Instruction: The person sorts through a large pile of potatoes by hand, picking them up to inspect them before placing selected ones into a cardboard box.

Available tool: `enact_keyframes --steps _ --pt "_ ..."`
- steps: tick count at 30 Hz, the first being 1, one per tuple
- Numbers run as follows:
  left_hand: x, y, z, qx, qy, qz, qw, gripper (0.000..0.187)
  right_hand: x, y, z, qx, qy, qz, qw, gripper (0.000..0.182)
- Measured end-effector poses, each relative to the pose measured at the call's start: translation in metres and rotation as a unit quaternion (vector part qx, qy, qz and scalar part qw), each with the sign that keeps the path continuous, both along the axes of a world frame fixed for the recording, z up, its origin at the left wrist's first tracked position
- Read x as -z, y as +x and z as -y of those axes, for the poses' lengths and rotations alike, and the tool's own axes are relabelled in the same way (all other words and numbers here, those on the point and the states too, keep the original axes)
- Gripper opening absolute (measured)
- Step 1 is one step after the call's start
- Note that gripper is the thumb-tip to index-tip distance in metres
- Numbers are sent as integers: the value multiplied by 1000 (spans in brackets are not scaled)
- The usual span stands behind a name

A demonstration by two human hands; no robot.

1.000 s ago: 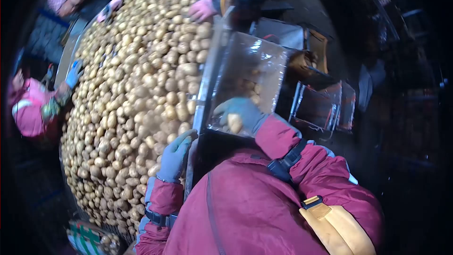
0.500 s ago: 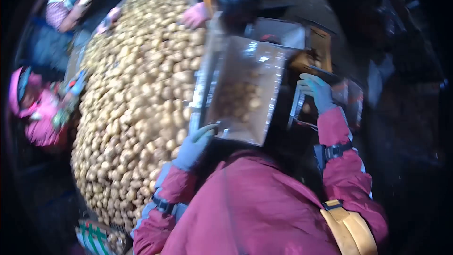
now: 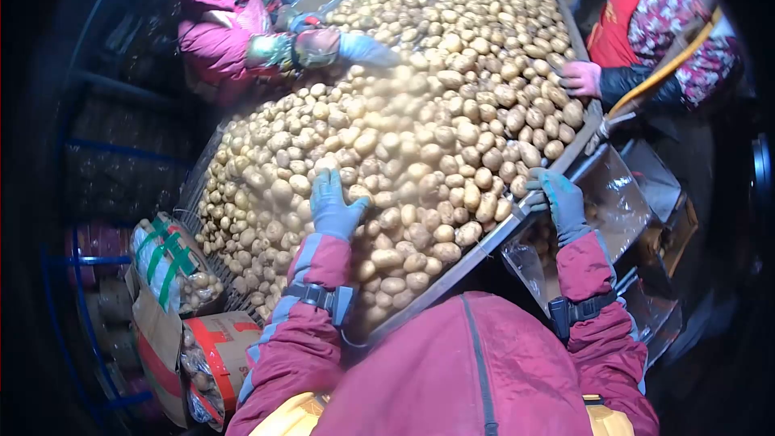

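Observation:
A broad heap of potatoes (image 3: 420,145) fills a sorting table with a metal rim (image 3: 476,257). My left hand (image 3: 337,208), in a grey-blue glove, rests on the near part of the heap with its fingers and thumb apart. It grips no potato that I can see. My right hand (image 3: 563,200), gloved alike, is at the table's right rim, its fingers stretched toward the potatoes. Nothing shows in it. Just below that hand is a plastic-lined box (image 3: 529,270), partly covered by my arm.
A co-worker in pink (image 3: 230,40) reaches over the heap from the far left. Another person's pink glove (image 3: 581,78) lies at the right rim. Plastic-lined cartons (image 3: 617,206) stand on the right. Lower left are packed potato boxes (image 3: 222,355) and a blue frame (image 3: 101,260).
My view has swung left onto the heap. My left hand has gone from the box's corner onto the potatoes; my right hand has come from over the boxes to the table rim.

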State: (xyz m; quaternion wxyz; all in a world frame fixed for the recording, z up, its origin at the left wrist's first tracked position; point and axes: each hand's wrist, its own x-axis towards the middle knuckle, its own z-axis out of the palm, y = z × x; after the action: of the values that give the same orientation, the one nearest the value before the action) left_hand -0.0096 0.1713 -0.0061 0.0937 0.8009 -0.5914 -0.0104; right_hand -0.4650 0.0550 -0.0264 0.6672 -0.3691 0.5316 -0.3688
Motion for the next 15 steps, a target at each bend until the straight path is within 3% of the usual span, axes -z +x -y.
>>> enact_keyframes --steps 1,2,3,4,5,7,9,11,13,15 --pt "-5 5 0 -6 -2 -1 1000 97 14 4 9 24 -25 -1 999 35" --pt "-3 1 3 -16 52 30 998 100 27 5 22 30 -43 35 998 32" --pt "-6 -12 10 -25 109 60 992 103 32 8 33 24 -72 -4 997 34" --pt "3 -14 18 13 70 1 997 100 40 8 46 32 -113 -42 992 36" --pt "11 -20 26 -13 102 -20 994 98 48 10 56 42 -156 -80 984 38" --pt "17 -18 40 11 64 -95 993 97 28 18 64 34 -197 -152 968 42" --pt "23 -27 63 -29 70 -86 993 97 16 25 69 19 -231 -266 936 43" --pt "25 -34 89 -45 57 -77 994 97 50 16 74 -27 -275 -304 912 51" --pt "20 -37 114 -35 29 -64 997 99 56 18 67 -83 -323 -452 827 56" --pt "34 -40 139 -12 -18 -91 996 97 70 21 63 -98 -409 -522 742 61"
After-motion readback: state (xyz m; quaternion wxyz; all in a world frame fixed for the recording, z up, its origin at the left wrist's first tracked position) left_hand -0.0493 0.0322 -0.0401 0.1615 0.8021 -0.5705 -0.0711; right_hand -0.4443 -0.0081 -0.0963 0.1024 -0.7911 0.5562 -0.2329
